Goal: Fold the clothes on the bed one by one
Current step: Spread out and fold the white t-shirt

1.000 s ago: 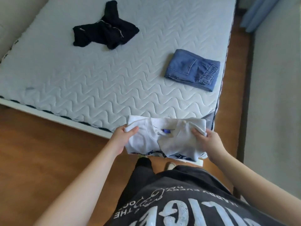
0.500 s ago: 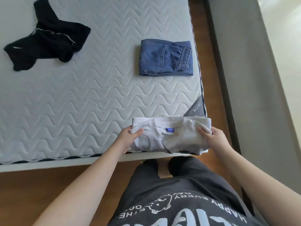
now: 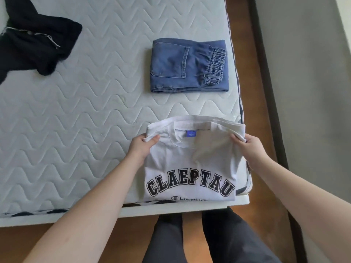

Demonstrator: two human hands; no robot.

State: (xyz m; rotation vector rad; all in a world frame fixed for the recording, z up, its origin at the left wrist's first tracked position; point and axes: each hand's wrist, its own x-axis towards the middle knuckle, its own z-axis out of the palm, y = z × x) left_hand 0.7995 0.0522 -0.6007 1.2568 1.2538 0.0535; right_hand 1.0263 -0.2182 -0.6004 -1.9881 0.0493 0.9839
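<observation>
T-shirt (image 3: 190, 164) (soft, light, limp) is pinched at its 2 collar-end corners by left hand (image 3: 141, 147) and right hand (image 3: 248, 147); support both edges.

You face a quilted mattress (image 3: 79, 114). Wood floor (image 3: 245, 59) runs right of it. Beyond, a pale wall (image 3: 307, 76).

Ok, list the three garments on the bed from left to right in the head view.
black garment → white T-shirt → folded blue jeans, judged by their left edges; the last two overlap sideways.
</observation>
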